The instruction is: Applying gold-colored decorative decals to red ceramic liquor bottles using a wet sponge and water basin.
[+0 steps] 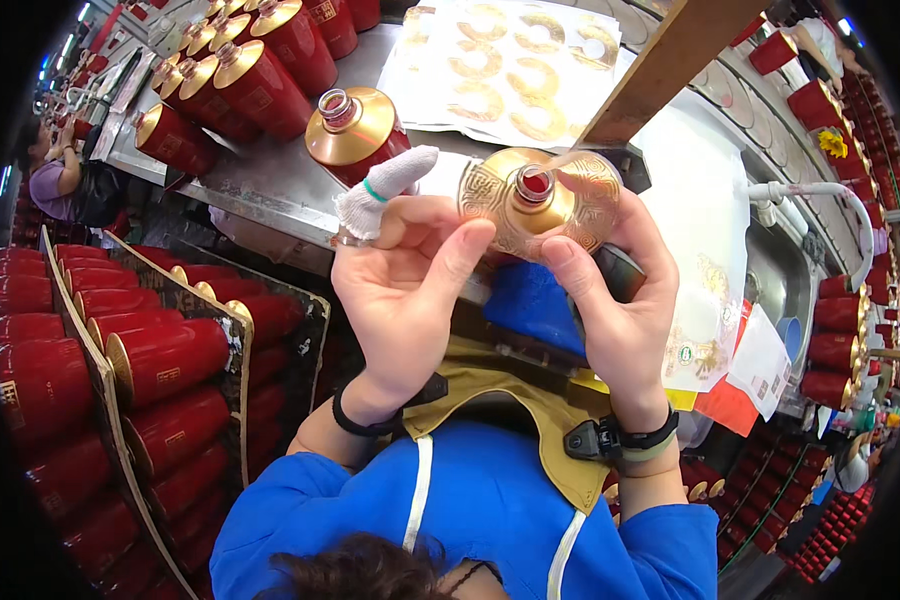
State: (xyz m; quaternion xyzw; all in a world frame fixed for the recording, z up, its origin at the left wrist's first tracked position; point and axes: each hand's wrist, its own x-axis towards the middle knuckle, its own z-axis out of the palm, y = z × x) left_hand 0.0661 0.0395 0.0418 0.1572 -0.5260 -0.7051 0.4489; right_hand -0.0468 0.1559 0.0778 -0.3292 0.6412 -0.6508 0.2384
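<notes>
A bottle with a gold shoulder (521, 215) and an open glass neck stands upright before me. A curved, gold patterned decal (485, 198) lies around its neck, over the shoulder. My left hand (400, 285) pinches the decal's left side between thumb and fingers; a white cloth finger cover with a green band (402, 172) sits on one raised finger. My right hand (625, 300) grips the decal's right side, its thumb on the near edge and its fingers behind. Most of the bottle's body is hidden under the decal and hands. Another red bottle with a gold shoulder (358, 130) stands to the left.
A white sheet with several C-shaped gold decals (505, 65) lies at the back. A wooden post (670, 65) slants in at upper right, near a sink (770, 270) with a tap. Racks of red bottles (160, 370) stand left. A person (60, 175) is far left.
</notes>
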